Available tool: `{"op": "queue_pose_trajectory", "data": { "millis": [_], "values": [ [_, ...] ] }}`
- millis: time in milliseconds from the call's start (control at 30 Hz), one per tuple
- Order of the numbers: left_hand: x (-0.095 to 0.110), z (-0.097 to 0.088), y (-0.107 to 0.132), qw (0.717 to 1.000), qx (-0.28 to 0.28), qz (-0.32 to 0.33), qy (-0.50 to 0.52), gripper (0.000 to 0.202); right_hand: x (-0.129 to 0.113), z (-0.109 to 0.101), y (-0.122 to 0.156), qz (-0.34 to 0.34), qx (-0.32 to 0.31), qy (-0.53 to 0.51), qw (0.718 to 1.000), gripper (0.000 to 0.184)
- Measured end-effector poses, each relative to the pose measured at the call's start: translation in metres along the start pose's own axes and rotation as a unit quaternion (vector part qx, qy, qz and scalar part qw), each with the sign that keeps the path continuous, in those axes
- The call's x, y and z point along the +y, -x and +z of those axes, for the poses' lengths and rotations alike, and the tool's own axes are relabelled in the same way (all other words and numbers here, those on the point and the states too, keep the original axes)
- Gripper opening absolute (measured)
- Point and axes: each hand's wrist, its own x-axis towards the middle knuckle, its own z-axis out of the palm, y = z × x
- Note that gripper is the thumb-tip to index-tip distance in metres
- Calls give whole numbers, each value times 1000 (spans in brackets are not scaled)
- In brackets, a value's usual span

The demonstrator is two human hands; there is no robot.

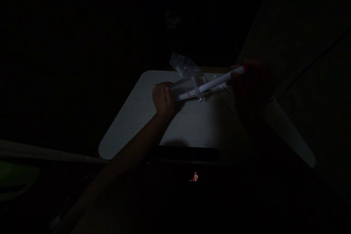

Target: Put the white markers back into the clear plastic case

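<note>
My left hand (pixel 164 98) is wrapped round the lower end of a clear plastic case (pixel 182 87), which lies tilted above the table. The case's see-through flip lid (pixel 185 65) stands open at its far end. In deep shadow on the right, my right hand (pixel 252 80) grips the pink end of a white marker pen (pixel 219 80). The other end of that pen reaches into the case's mouth. A white stick with a pink band, perhaps part of the same pen or another one, shows inside the case. My right fingers are mostly dark.
Under my hands stands a small white table (pixel 192 126) with rounded corners and a dark slot (pixel 186 153) along its near edge. Thin pale pieces (pixel 219 80) lie behind the pen. A green object (pixel 16 179) shows at lower left; the surroundings are very dark.
</note>
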Motion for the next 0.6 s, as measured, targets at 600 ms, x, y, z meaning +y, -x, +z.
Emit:
{"op": "queue_pose_trajectory", "data": {
  "millis": [600],
  "values": [
    [-2, 2, 1, 1000, 17, 1, -3, 68, 5, 0, 4, -14, -30, 6, 999, 30]
  ]
}}
